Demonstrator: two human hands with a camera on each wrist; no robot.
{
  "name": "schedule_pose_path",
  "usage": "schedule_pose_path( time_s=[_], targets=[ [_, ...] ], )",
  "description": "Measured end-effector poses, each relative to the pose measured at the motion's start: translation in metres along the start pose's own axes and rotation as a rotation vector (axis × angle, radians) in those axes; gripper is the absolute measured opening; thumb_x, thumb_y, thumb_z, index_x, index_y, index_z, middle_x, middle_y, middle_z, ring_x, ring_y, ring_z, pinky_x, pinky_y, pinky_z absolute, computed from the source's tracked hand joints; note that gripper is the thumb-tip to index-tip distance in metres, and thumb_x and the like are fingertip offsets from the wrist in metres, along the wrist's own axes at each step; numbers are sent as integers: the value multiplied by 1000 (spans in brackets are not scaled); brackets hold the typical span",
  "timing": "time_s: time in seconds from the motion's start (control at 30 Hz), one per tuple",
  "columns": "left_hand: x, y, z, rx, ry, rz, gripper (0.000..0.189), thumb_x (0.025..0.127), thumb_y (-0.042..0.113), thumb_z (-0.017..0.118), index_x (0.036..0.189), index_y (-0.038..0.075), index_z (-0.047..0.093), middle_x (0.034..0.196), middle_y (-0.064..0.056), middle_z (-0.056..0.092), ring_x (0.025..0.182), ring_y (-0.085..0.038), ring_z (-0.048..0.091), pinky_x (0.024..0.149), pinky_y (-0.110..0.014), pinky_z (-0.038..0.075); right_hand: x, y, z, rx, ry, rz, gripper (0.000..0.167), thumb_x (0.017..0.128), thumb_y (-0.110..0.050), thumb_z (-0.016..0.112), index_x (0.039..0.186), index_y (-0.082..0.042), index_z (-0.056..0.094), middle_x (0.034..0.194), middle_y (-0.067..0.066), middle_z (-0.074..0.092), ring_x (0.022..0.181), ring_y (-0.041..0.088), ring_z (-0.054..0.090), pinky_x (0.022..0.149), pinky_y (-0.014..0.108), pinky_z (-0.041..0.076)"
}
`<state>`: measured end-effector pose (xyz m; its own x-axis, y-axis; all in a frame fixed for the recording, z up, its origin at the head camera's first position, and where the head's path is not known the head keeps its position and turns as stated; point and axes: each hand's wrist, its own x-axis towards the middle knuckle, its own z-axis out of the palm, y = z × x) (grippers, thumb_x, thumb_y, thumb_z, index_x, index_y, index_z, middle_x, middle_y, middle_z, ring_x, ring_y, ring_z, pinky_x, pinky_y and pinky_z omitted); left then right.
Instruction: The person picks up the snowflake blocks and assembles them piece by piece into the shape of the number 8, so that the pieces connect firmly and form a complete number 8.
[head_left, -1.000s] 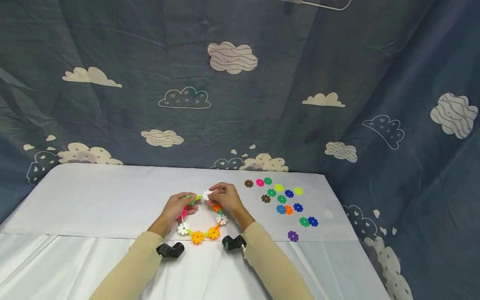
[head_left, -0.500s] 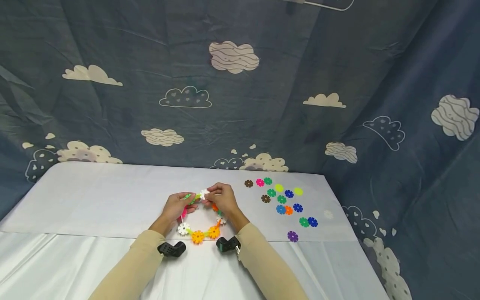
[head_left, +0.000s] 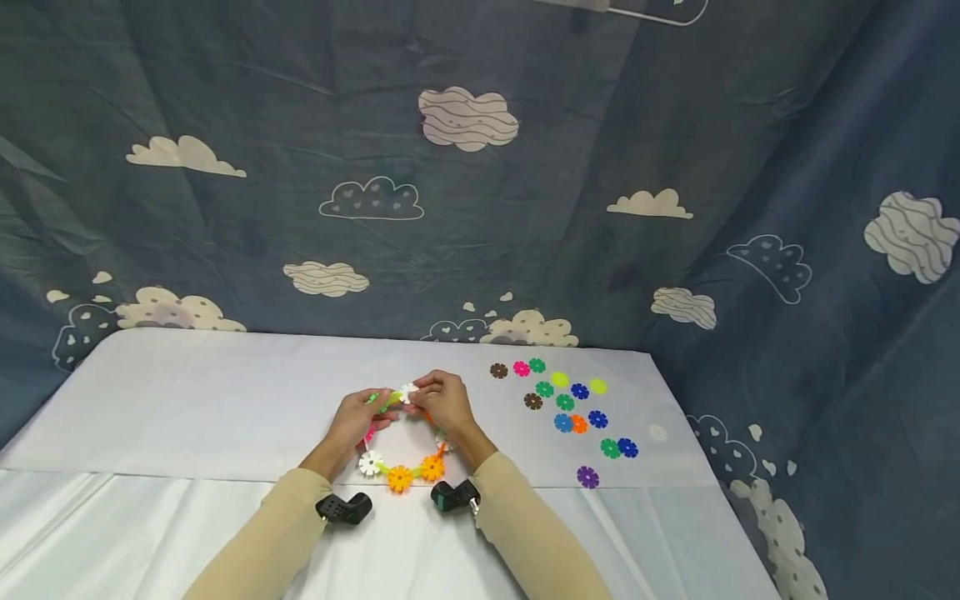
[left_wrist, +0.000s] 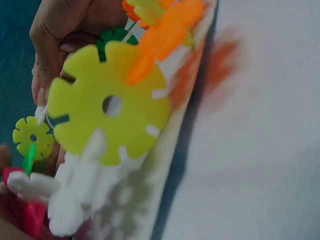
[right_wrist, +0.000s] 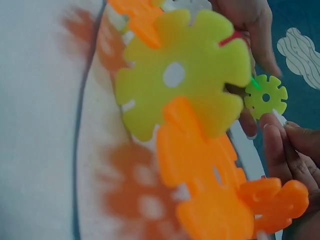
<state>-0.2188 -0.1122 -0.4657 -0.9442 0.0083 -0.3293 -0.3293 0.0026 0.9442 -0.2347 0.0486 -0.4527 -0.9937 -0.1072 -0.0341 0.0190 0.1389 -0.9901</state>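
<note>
Slotted plastic flower discs are linked edge to edge into a ring, with an orange disc (head_left: 400, 478) and a white disc (head_left: 371, 463) at its near side. My left hand (head_left: 351, 423) grips the far left of this ring by a green disc (head_left: 377, 403), beside a yellow disc (right_wrist: 257, 102). Between right thumb and fingers, my right hand (head_left: 447, 410) pinches another white disc (head_left: 407, 392) right at that yellow disc's edge. Big in the right wrist view are a linked yellow disc (right_wrist: 200, 65) and an orange one (right_wrist: 200, 200). My right hand covers part of the ring's right side.
To the right on the white-covered table (head_left: 225, 400) lie several loose flower discs, among them a purple one (head_left: 588, 477), a brown one (head_left: 498, 371) and a pale white one (head_left: 657, 432). A dark cloud-print curtain (head_left: 525, 250) hangs behind the table.
My right hand has moved slightly left, bringing the pinched white disc up against the yellow disc at the ring's far side. My left hand has stayed nearly still.
</note>
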Motion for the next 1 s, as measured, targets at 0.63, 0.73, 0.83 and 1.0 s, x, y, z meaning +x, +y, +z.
schedule_pose_path(
  time_s=[0.63, 0.73, 0.83, 1.0],
  targets=[
    [1, 0, -3, -12, -69, 12, 37, 106, 13, 33, 128, -9, 53, 122, -24, 62, 100, -19, 67, 83, -27, 54, 0, -4, 2, -97, 10, -45, 11, 82, 8, 71, 92, 7, 66, 72, 12, 68, 56, 8, 61, 56, 23, 55],
    [2, 0, -2, -10, -58, -1, 37, 106, 13, 33, 129, -8, 54, 121, -23, 63, 100, -19, 67, 84, -27, 54, 0, -7, 3, -156, 23, -58, 10, 81, 8, 72, 89, 5, 66, 71, 10, 67, 56, 8, 59, 54, 20, 52],
    [2, 0, -2, -6, -54, -3, 37, 107, 13, 33, 129, -8, 54, 121, -23, 62, 100, -19, 66, 85, -27, 54, 0, -8, 2, -178, 20, -52, 11, 81, 8, 72, 88, 4, 66, 70, 8, 66, 57, 8, 58, 53, 18, 50],
    [1, 0, -1, 3, -61, 0, 38, 107, 14, 32, 128, -9, 54, 122, -25, 61, 96, -16, 67, 84, -27, 54, 1, -5, 0, -142, -21, -27, 11, 80, 9, 71, 89, 5, 65, 71, 10, 66, 57, 12, 62, 55, 24, 54]
  ],
)
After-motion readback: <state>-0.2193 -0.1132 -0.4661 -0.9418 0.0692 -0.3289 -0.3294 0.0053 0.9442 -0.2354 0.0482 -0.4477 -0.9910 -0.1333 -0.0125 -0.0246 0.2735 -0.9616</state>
